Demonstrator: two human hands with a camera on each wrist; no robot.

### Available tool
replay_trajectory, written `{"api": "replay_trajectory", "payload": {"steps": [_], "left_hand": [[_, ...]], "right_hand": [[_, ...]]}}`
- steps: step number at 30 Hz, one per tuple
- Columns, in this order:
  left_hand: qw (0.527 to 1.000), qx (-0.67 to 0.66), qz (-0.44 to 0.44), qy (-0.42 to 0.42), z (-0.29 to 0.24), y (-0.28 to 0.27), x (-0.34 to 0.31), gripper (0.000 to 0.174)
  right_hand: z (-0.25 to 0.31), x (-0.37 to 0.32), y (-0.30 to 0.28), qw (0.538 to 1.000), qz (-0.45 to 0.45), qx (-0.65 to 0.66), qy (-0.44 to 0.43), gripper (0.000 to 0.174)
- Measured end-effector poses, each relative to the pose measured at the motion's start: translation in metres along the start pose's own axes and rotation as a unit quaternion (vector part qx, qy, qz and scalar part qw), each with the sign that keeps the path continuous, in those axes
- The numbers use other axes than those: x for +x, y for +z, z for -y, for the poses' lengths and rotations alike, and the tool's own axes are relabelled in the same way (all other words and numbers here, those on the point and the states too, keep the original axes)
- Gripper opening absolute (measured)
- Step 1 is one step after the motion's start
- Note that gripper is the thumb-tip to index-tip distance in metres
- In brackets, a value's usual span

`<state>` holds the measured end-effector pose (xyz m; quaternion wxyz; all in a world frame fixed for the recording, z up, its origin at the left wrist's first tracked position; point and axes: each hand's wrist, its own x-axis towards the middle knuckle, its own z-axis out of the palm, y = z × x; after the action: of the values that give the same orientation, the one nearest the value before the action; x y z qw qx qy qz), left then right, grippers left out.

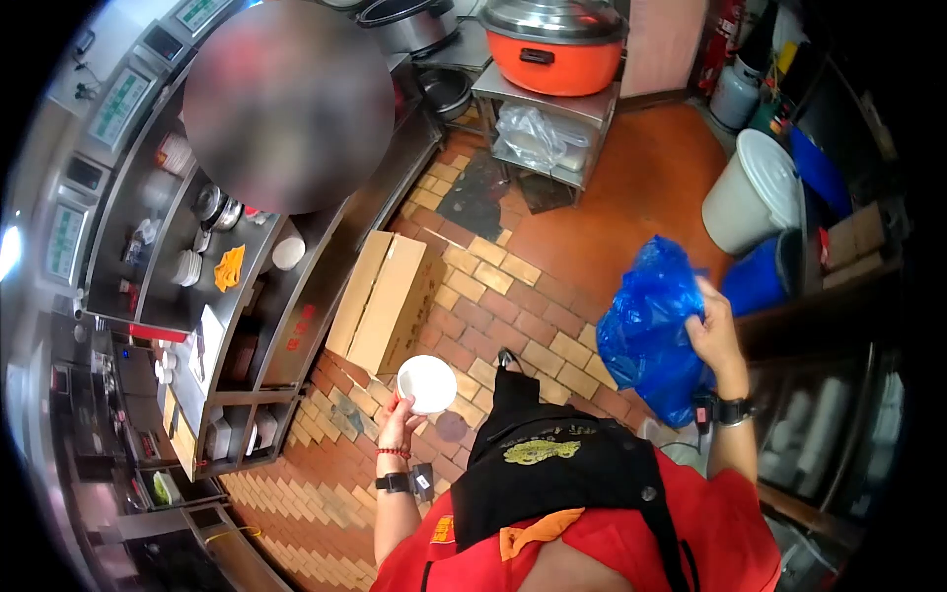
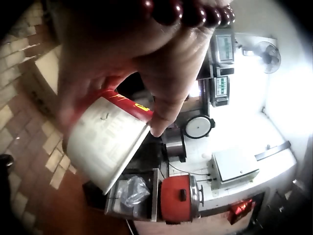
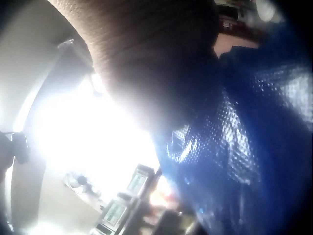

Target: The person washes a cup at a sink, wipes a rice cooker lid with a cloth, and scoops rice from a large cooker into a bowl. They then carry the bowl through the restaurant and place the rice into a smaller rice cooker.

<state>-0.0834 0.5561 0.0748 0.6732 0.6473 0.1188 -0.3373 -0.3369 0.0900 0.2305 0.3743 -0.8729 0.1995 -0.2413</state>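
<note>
My left hand point(image 1: 397, 424) holds a paper bowl point(image 1: 427, 385), white with a red band, between thumb and fingers. In the left wrist view the paper bowl point(image 2: 105, 142) is tilted, its rim turned to the lower right. In front of my body on the right side, my right hand point(image 1: 714, 333) grips a crumpled blue plastic bag point(image 1: 646, 326) near its upper side. The right wrist view shows the embossed, shiny bag point(image 3: 234, 147) hanging beside the hand point(image 3: 146, 58), whose fingers are mostly hidden there.
A cardboard box point(image 1: 390, 296) stands on the tiled floor point(image 1: 493, 306) ahead. Steel shelving point(image 1: 286, 326) runs along the left. A large orange pot point(image 1: 552, 59) sits on a steel stand point(image 1: 592, 104). At right is a lidded white bin point(image 1: 755, 192).
</note>
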Motion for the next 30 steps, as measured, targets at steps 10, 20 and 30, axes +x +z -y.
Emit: {"api": "replay_trajectory", "payload": {"steps": [10,20,30], "left_hand": [[0.989,-0.141,-0.008,-0.048,-0.089,0.033,0.224,0.047],[0.962,-0.273,-0.014,0.004,-0.244,0.093,0.409,0.050],[0.884,-0.430,-0.127,0.136,-0.307,0.035,0.526,0.045]], "right_hand": [[-0.046,0.127,0.033,0.989,-0.013,-0.106,0.100,0.038],[-0.089,0.226,0.086,0.979,0.016,-0.121,0.165,0.039],[-0.125,0.406,0.162,0.975,0.135,-0.146,0.095,0.031]]}}
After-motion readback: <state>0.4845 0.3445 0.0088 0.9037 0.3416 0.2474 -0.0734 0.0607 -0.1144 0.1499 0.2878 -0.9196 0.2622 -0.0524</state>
